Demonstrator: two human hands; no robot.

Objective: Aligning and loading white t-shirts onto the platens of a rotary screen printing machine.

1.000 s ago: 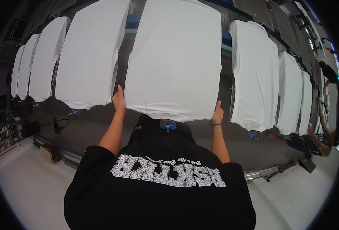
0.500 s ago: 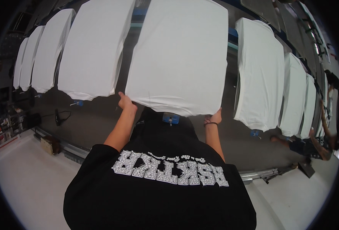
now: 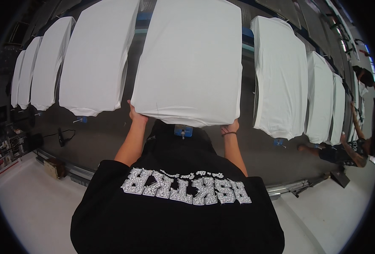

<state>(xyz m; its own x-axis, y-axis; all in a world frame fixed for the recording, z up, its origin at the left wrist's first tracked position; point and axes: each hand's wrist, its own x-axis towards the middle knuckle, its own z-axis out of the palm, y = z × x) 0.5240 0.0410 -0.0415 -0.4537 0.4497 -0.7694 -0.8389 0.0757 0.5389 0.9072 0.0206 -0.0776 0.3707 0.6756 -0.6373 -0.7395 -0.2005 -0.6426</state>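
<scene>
Both hands shifted inward since the first frame: left hand from the side edge to below the near left corner of the central white cloth, right hand from the side edge to below the near right corner. Cloth position: directly before the person, spread flat, its near edge gathered in soft folds between the hands. Short thin dark line visible near that edge, left of middle.

Left hand: touching the corner, fingers mostly hidden by cloth; pinching or spread, cannot tell. Right hand: tucked against the hem, fingertips covered; grip likewise cannot be told. Dark wristband on the right wrist.

Blue bracket with a metal handle just below the near edge, between the forearms. Neighbouring white cloths, apart from the central one: left cloth, right cloth, more beyond each. Black corded device at left, well apart from the hands. Co-worker's forearm near the right rim
</scene>
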